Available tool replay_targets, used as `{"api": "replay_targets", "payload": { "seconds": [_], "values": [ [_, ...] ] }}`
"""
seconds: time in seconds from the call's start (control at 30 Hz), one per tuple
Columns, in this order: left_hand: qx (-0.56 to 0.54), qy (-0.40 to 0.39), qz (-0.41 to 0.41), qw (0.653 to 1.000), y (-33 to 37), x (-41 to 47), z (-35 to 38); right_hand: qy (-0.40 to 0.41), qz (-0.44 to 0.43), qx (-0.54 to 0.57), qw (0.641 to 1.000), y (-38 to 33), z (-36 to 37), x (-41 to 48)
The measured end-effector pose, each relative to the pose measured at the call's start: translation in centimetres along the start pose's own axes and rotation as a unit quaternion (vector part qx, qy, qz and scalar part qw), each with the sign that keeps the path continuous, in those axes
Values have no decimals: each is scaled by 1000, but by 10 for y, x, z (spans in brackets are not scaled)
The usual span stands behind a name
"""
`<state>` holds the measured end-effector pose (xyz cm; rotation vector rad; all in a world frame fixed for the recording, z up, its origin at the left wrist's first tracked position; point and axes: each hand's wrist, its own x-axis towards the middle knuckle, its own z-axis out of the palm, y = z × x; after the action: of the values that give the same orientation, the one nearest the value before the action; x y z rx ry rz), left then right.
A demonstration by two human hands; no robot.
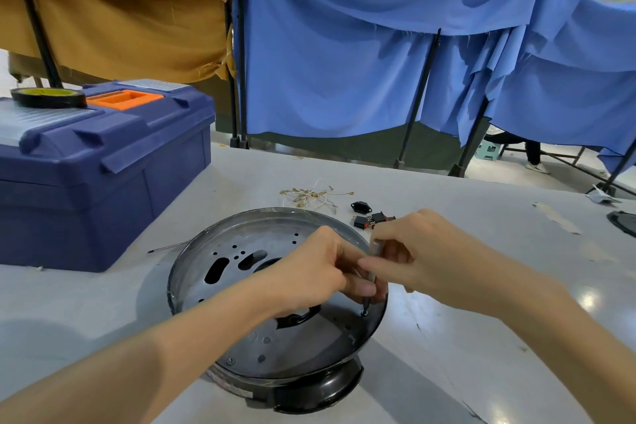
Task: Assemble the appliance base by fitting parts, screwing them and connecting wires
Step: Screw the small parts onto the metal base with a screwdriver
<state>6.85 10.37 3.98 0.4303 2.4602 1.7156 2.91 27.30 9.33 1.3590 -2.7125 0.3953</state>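
Note:
A round metal appliance base (pixel 241 289) with several holes and slots sits on a black plastic housing (pixel 320 392) on the grey table. My right hand (pixel 423 251) grips a slim screwdriver (pixel 373 262) held upright, its tip on a screw (pixel 364 313) near the base's right rim. My left hand (pixel 320 272) pinches the screwdriver's lower shaft just above the screw. Behind the base lie a bundle of wires with brass terminals (pixel 309 196), a black power socket (pixel 360 206) and a black and red switch (pixel 373 220).
A large blue toolbox (pixel 103 175) with an orange handle stands at the left, a tape roll (pixel 48 97) on its lid. A thin metal rod (pixel 168 246) lies left of the base. Blue and tan cloths hang behind the table. A dark object (pixel 624 222) sits at the right edge.

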Motion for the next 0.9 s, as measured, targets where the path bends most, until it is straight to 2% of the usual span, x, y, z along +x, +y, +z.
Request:
{"api": "replay_targets", "payload": {
  "seconds": [0.17, 0.23, 0.33, 0.5, 0.7, 0.9],
  "values": [
    [13, 29, 4, 999, -1, -1, 1, 53, 7, 164, 985, 1, 14, -10],
    [22, 43, 5, 999, -2, 0, 3, 77, 20, 194, 978, 0, 19, -12],
    [33, 51, 5, 998, 0, 2, 4, 118, 50, 196, 972, -3, 24, -12],
    [41, 36, -6, 999, 2, 1, 2, 162, 67, 124, 977, -7, 27, -10],
    [43, 22, -8, 999, 0, 2, 0, 140, 50, 243, 959, -2, 23, -12],
    [49, 41, 17, 998, 2, -2, 2, 176, 58, 212, 960, -10, 31, -14]
  ]
}}
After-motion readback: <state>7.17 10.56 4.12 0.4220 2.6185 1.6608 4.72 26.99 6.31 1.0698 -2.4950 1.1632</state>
